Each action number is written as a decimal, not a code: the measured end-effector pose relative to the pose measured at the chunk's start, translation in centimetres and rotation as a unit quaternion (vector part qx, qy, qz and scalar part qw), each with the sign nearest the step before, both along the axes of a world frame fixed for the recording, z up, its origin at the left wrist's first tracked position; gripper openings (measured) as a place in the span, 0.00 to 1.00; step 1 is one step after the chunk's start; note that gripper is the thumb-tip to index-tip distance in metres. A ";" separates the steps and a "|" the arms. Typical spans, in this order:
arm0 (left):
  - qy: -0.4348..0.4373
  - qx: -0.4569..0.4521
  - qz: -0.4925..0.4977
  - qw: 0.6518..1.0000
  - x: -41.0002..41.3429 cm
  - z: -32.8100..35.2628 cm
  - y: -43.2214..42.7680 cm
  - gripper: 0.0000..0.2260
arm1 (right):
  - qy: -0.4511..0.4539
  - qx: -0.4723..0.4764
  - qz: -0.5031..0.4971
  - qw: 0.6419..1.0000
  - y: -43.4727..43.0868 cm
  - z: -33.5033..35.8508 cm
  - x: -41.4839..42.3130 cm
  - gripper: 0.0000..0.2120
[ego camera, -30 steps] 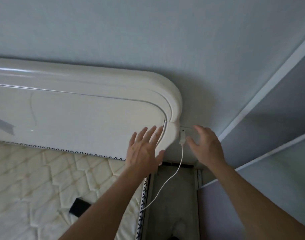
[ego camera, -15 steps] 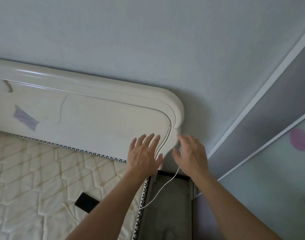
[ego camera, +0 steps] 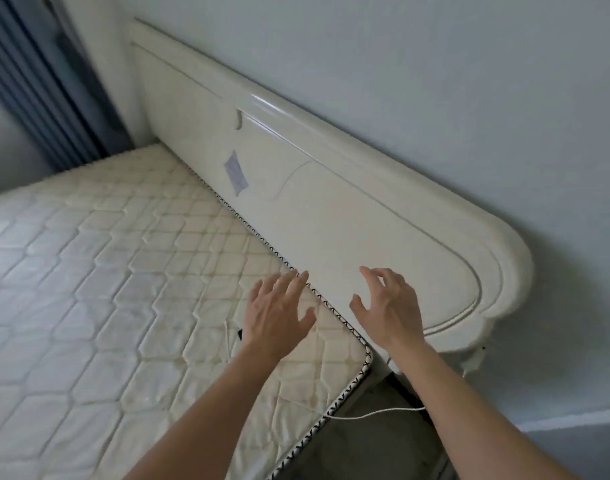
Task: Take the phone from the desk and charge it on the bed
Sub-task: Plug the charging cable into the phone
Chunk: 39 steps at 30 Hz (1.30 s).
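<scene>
Both hands are empty with fingers spread, the left hand [ego camera: 279, 315] over the mattress [ego camera: 89, 289] corner, the right hand [ego camera: 388, 306] in front of the headboard [ego camera: 331, 202]. The phone [ego camera: 240, 334] is mostly hidden under the left wrist on the mattress, with the white cable [ego camera: 366, 414] trailing off the mattress edge.

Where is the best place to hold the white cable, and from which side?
Probably pinch the white cable where it crosses the gap beside the mattress, coming from above: there it hangs free, so a pinch closes around it.
</scene>
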<state>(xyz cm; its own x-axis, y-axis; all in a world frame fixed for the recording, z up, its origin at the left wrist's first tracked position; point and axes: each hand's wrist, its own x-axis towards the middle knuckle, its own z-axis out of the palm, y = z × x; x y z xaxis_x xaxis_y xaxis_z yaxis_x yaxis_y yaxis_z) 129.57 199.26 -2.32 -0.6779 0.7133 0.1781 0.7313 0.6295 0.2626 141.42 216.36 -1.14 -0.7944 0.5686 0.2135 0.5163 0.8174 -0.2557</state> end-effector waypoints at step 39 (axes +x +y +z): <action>-0.244 -0.194 0.132 0.941 -18.5 -38.9 -19.0 0.36 | -0.214 -0.088 0.204 0.951 -13.6 -36.0 -26.3 0.21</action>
